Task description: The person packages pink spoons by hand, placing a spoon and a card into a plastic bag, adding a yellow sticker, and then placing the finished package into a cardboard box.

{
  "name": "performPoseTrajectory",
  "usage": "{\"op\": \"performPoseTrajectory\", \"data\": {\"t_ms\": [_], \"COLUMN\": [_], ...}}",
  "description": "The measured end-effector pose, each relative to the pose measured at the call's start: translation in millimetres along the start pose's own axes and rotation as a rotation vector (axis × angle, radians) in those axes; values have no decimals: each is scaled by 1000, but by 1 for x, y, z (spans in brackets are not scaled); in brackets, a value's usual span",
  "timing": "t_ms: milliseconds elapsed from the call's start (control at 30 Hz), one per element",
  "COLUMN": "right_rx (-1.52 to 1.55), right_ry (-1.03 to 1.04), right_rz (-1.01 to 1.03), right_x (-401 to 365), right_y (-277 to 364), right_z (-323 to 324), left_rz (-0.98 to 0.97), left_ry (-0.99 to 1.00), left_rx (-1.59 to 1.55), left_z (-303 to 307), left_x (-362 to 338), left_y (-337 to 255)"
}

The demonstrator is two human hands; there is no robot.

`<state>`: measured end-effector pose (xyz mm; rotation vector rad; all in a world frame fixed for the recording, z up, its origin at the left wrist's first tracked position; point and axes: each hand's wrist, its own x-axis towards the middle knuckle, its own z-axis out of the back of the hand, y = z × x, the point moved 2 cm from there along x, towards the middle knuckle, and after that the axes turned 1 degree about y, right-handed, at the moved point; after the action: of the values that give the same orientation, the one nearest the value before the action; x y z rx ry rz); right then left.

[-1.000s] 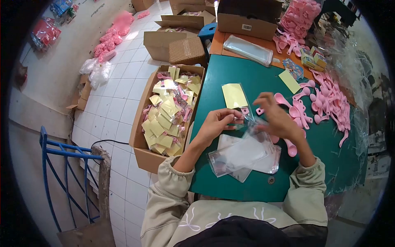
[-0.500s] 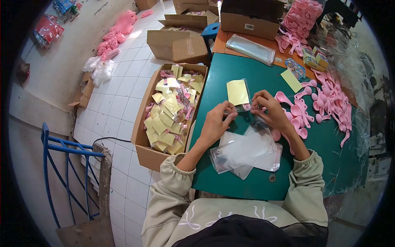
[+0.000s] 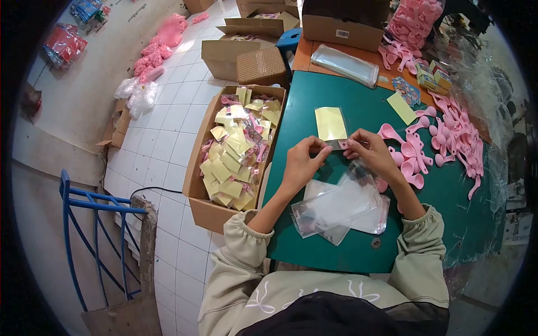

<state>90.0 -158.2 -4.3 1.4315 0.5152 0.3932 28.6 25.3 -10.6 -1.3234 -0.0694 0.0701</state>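
Note:
A clear plastic bag [image 3: 345, 119] with a yellow card [image 3: 330, 124] inside lies over the green table. A bit of pink, perhaps a spoon handle, shows at the bag's near end. My left hand [image 3: 305, 162] pinches the near left corner of this bag, fingers closed. At the near right corner, my right hand [image 3: 372, 154] grips it between thumb and fingers. Below both hands, flat empty plastic bags [image 3: 342, 204] lie in an overlapping pile. Loose pink spoons [image 3: 409, 151] are spread just right of my right hand.
Left of the table [image 3: 302, 255], a cardboard box [image 3: 210, 215] holds many packed bags with yellow cards. A bundle of clear bags [image 3: 344, 65] lies at the back. More pink spoons [image 3: 459, 137] are heaped right, near a lone yellow card [image 3: 401, 108]. A blue metal frame [image 3: 95, 204] stands left.
The whole view has shifted slightly. Both hands stay at the near end of the bag, and the fingers of my left hand have closed a little more at its edge.

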Motion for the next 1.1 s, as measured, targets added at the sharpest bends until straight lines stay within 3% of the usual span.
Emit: {"op": "performPoseTrajectory", "data": {"t_ms": [467, 667, 800, 867, 900, 1000, 1100], "right_rx": [71, 3, -31, -109, -149, -644, -1134], "right_ry": [-152, -136, -64, -61, -58, -171, -266], "right_rz": [-10, -18, -32, -9, 3, 187, 282], "right_x": [2, 1, 0, 0, 0, -6, -11], "right_y": [-5, 0, 5, 17, 24, 45, 31], "right_z": [-5, -9, -7, 6, 16, 55, 99], "left_rz": [53, -70, 87, 158, 152, 97, 159], "left_ry": [-70, -101, 10, 32, -34, -297, -444], "left_rx": [-57, -22, -181, -354, -415, -613, -372], "left_z": [-2, -5, 5, 26, 40, 86, 135], "left_x": [6, 8, 5, 1, -1, 3, 14], "left_y": [-2, 5, 6, 0, 0, 22, 54]}}
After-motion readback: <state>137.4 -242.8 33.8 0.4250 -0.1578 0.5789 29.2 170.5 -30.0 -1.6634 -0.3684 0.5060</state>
